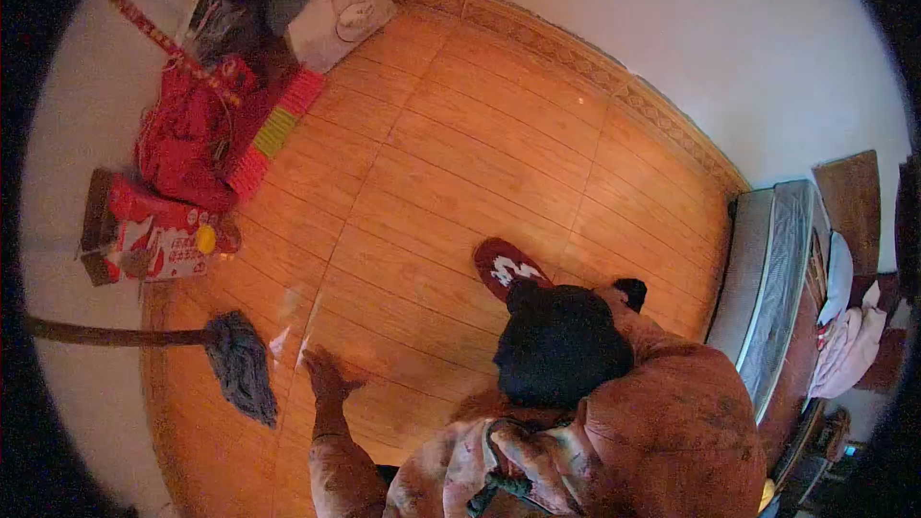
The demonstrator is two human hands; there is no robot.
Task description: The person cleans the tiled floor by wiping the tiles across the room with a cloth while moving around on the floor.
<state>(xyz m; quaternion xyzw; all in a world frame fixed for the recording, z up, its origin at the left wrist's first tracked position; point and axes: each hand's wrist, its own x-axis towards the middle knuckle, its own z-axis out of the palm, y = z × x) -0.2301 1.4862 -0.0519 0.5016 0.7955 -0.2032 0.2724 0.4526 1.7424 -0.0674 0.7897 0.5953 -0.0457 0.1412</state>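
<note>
the orange, wood-patterned floor [460, 163] shows dark seams. along its left side sit a red-and-white box [173, 251], a red bundle [192, 134] and a grey mop head [240, 369]. a dark red slipper [499, 262] rests near its middle.

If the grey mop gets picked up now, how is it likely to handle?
The mop head will probably flop, since it looks like soft, creased cloth. The pole seems stiff, running in a nearly straight line. With that long pole attached to a small head, the mop may tip or swing sideways if pushed.
</note>
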